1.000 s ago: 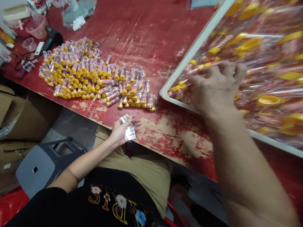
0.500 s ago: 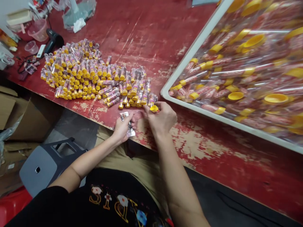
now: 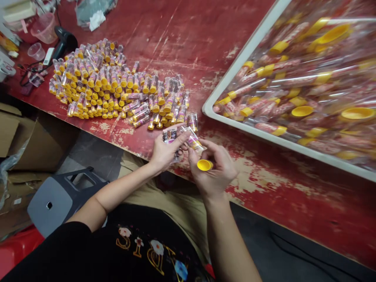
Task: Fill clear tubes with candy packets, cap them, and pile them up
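Observation:
My left hand (image 3: 163, 152) is closed on a small stack of printed cards (image 3: 169, 135) at the table's front edge. My right hand (image 3: 216, 170) pinches a clear tube (image 3: 194, 140) with its open end toward the cards, and a yellow cap (image 3: 204, 165) sits against its palm. Both hands meet just in front of a pile of capped tubes (image 3: 111, 88) with yellow lids lying in rows on the worn red table (image 3: 182, 43). One single tube (image 3: 192, 121) stands just beyond my fingers.
A white-rimmed tray (image 3: 235, 66) full of loose tubes and yellow caps fills the right. A black heat gun (image 3: 63, 43), plastic cups (image 3: 44, 27) and cables lie at the far left. Cardboard boxes (image 3: 23, 137) and a grey stool (image 3: 58, 196) are below the table.
My right hand came back from the tray to the table's front edge with a tube and cap. My left hand rose with the cards to meet it.

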A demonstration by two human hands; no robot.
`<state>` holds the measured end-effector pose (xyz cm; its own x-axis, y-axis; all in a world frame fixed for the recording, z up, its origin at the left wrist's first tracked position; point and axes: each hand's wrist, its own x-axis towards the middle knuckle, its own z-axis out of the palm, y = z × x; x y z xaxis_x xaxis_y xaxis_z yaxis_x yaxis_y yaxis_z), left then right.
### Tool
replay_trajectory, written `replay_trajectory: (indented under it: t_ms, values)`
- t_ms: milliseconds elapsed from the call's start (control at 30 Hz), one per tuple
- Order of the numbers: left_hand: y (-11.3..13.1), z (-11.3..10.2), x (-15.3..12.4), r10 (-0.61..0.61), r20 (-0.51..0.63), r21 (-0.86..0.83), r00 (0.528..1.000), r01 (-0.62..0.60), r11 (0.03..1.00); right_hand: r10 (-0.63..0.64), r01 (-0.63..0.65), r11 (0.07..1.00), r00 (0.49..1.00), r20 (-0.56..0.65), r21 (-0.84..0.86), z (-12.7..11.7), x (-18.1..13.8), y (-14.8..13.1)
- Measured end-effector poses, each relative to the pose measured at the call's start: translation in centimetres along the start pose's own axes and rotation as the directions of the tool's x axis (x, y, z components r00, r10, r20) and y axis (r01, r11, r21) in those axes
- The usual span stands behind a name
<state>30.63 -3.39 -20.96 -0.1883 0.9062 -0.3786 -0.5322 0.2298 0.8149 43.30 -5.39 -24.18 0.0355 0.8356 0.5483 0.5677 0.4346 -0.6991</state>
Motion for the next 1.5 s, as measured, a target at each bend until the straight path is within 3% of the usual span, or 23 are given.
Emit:
replay_trajectory:
  t_ms: [400,500,600,733,833,900,1000,1267,1400,1500]
  values:
    - [0.2,0.1,-0.2,-0.012,-0.017,-0.022,1.0,0.012,1.0,0.051,-0.051,0.997,0.999,0.008,0.058,0.3,-0.3,-0.3]
    - [0.2,0.1,0.3,-0.028,-0.024,-0.068,0.999,0.027,0.997,0.067,-0.065,0.997,0.996,-0.051,0.035,1.3,0.2,0.9]
    - [0.2,0.0,0.7,-0.122,-0.097,-0.134,0.988,0.109,0.985,0.135,-0.142,0.989,0.98,-0.147,-0.036,3.4,1.7,3.2]
    - [0.4,-0.8,0.6,-0.213,-0.091,-0.241,0.973,0.185,0.953,0.207,-0.207,0.978,0.973,-0.101,0.005,5.2,3.8,5.0]
    - [0.7,-1.6,-0.1,-0.204,-0.018,-0.248,0.979,0.193,0.949,0.295,-0.288,0.936,0.955,-0.004,0.202,4.5,3.6,3.7]
    - [0.5,-1.9,-0.6,-0.179,0.014,-0.237,0.984,0.177,0.955,0.328,-0.351,0.877,0.937,0.124,0.33,3.5,2.8,2.2]
    - [0.0,-2.0,-1.2,-0.17,0.007,-0.228,0.985,0.167,0.959,0.232,-0.326,0.856,0.935,0.267,0.401,2.0,1.8,0.5]
    - [-0.6,-1.1,-2.2,-0.082,-0.082,-0.183,0.993,0.065,0.981,0.169,-0.2,0.94,0.977,0.134,0.277,-0.3,1.3,-0.3]
    - [-0.4,-0.8,-2.7,-0.112,-0.023,-0.154,0.993,0.107,0.982,0.16,-0.218,0.937,0.963,0.217,0.274,-1.2,1.2,-0.5]
    - [-0.5,-0.4,-3.2,-0.129,-0.079,-0.147,0.989,0.116,0.982,0.183,-0.243,0.916,0.961,0.205,0.319,-1.4,1.0,-0.7]
